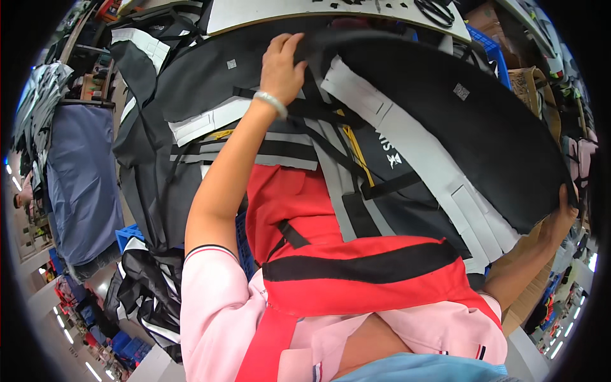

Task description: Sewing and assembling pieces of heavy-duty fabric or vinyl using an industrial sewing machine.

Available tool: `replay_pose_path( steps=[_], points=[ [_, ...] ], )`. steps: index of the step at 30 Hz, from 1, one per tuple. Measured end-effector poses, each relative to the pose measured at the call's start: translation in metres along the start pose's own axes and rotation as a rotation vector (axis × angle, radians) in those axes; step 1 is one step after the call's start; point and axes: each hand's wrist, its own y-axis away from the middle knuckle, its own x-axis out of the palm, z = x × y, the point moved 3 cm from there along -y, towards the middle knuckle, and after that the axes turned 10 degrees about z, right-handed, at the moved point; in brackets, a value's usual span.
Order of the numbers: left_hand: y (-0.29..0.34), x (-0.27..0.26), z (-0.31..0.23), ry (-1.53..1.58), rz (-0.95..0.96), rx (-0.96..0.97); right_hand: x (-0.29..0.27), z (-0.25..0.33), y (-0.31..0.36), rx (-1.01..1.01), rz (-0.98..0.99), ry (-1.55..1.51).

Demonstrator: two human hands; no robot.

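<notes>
The right hand [563, 215] is gripping the black cloth [490, 134] beyond the red apron [375, 305], seemingly to spread it; the left hand [282, 71] is half-curling near its other end, any hold too blurred to tell. A grey-and-black band [286, 150] is lying just past the apron.

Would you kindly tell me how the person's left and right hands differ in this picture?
The left hand is at the black panel's upper left end, while the right hand is at its lower right edge. The left hand shows nearly whole; the right hand is partly hidden. A pale bracelet circles the left wrist, but none shows by the right hand. Both are bare.
</notes>
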Motion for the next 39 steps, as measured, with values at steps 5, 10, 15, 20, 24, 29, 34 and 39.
replay_pose_path(
  steps=[5, 10, 15, 20, 24, 29, 34, 39],
  points=[
    [-0.062, 0.036, 0.014, -0.057, 0.004, 0.105, -0.009, 0.050, 0.007, -0.400, 0.141, 0.306],
    [-0.092, 0.083, 0.030, -0.020, 0.529, 0.056, -0.046, 0.090, 0.013, -0.561, 0.172, 0.188],
    [-0.062, 0.091, 0.008, 0.537, 0.725, -0.097, -0.079, -0.011, -0.014, -0.293, 0.092, 0.719],
    [0.042, 0.046, -0.085, 0.396, 0.427, 0.374, -0.029, -0.154, -0.027, 0.267, 0.663, 0.862],
    [0.094, 0.015, -0.146, 0.169, 0.573, 0.620, 0.144, -0.110, -0.073, 0.033, 0.817, 0.279],
    [0.125, 0.010, -0.171, 0.086, 0.668, 0.666, 0.388, -0.021, -0.018, -0.276, 1.264, 0.218],
    [0.142, 0.001, -0.163, 0.092, 0.652, 0.546, 0.476, 0.021, 0.053, -0.067, 1.785, 0.175],
    [0.103, -0.032, -0.122, 0.511, 1.039, 0.188, 0.462, 0.065, 0.085, -0.402, 1.677, 0.214]
  ],
)
